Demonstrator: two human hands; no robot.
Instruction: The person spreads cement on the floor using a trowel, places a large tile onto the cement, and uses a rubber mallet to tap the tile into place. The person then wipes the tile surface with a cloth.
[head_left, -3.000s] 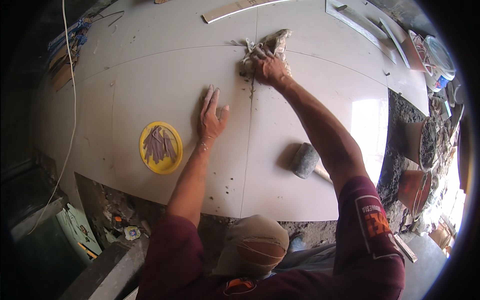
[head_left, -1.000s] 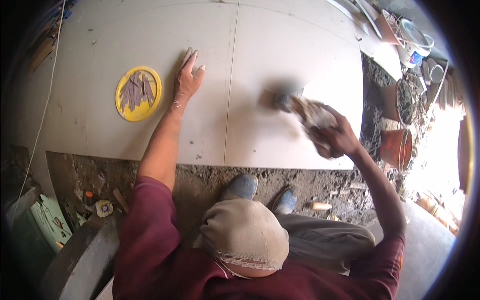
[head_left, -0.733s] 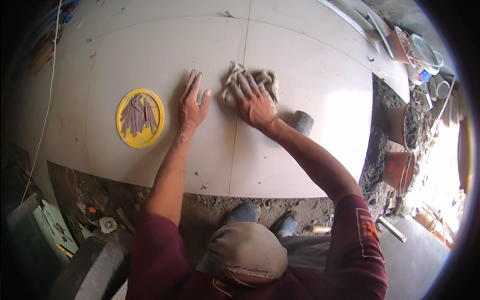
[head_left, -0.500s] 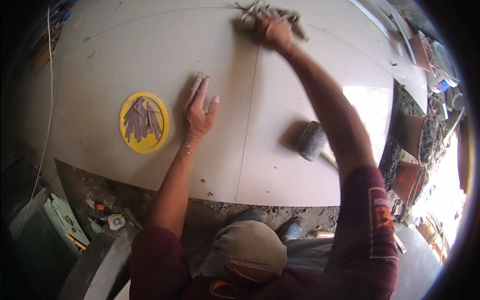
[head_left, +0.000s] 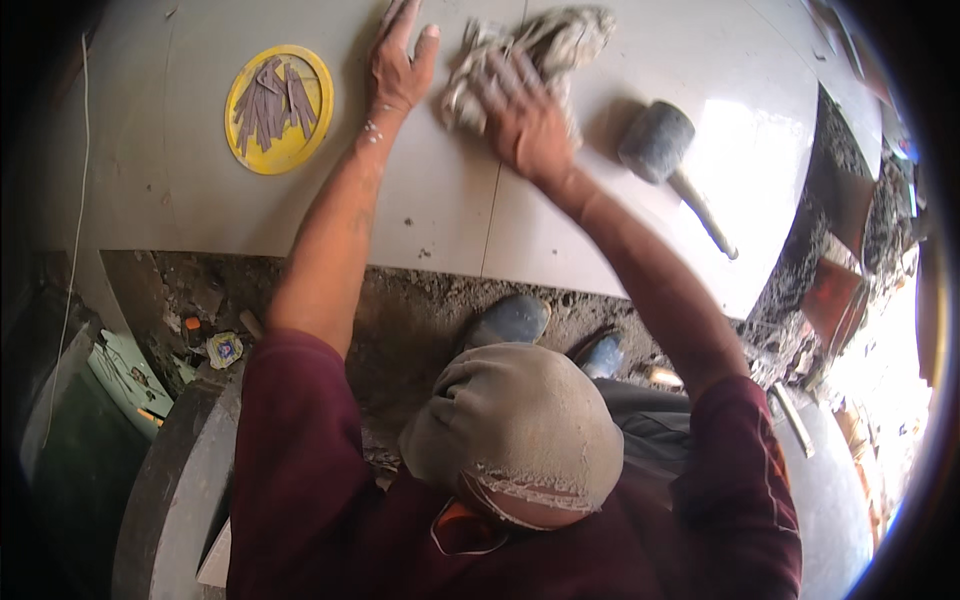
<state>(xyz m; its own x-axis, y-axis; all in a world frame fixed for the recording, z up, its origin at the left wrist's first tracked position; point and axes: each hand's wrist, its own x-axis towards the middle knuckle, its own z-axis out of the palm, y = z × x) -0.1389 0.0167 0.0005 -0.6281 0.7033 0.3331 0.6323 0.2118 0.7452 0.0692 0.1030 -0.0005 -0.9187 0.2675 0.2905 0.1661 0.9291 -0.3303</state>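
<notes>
My right hand (head_left: 530,125) presses down on a crumpled, dirty cloth rag (head_left: 570,40), its fingers bent over the near side of the cloth. The rag lies on large pale glossy tiles (head_left: 420,200). Just left of it, my left hand (head_left: 403,75) rests on the tiles, thumb apart from the stretched fingers, holding nothing. The fingertips run to the top edge of the view. Farther left sits a round yellow lid (head_left: 275,165) with several thin purple-brown strips (head_left: 264,108) on it. To the right of my right hand, a black rubber mallet (head_left: 655,142) lies with its handle toward me.
A thin joint (head_left: 490,235) runs between the tiles. Rough dirt (head_left: 410,310) borders their near edge, where a dark shoe (head_left: 510,320) shows. Rubble and reddish tile pieces (head_left: 835,295) lie at the right. A pale cable (head_left: 82,170) hangs along the left side.
My right hand has drawn the rag back from the far side, nearer to me and closer to my left hand. The view has shifted, so the lid and mallet appear higher.
</notes>
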